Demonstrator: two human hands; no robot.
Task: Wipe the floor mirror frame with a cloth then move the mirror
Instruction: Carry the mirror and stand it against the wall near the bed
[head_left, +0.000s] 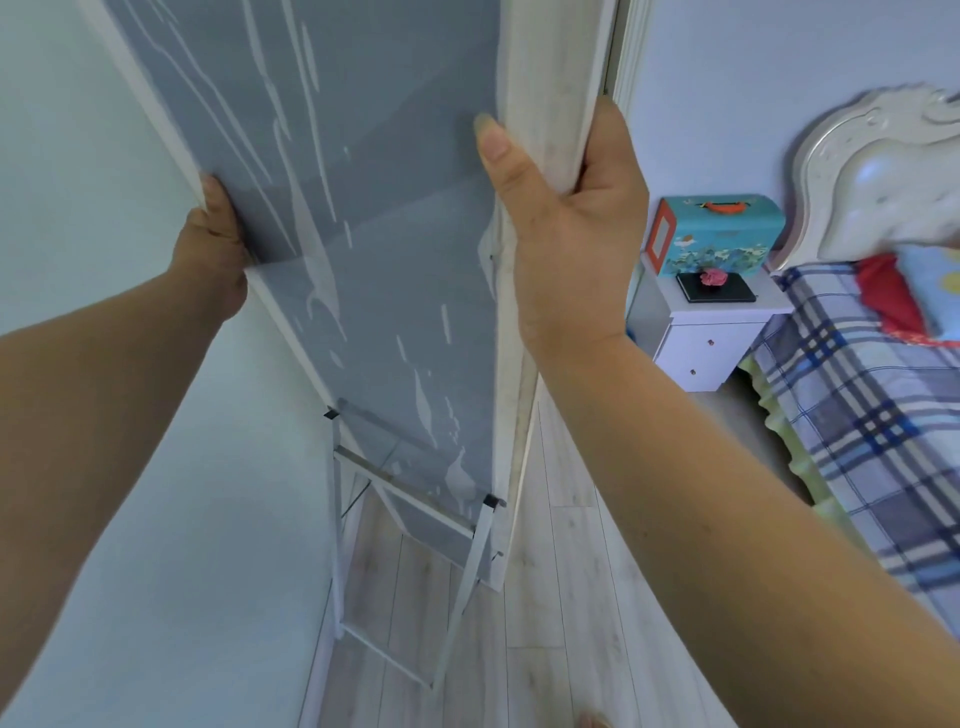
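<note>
Many white streaks cross the grey-backed mirror (374, 312) — pale frame (550, 93).

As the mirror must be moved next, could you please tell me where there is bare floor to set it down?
Bare floor runs between the mirror and the bed, up to the nightstand. It is crowded by the left wall, where the stand splays. The nightstand top holds a box.

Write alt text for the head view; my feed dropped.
The left hand and right hand grip the floor mirror by its side edges, its grey back and folding stand facing the camera. A nightstand and a plaid-covered bed stand to the right.
</note>
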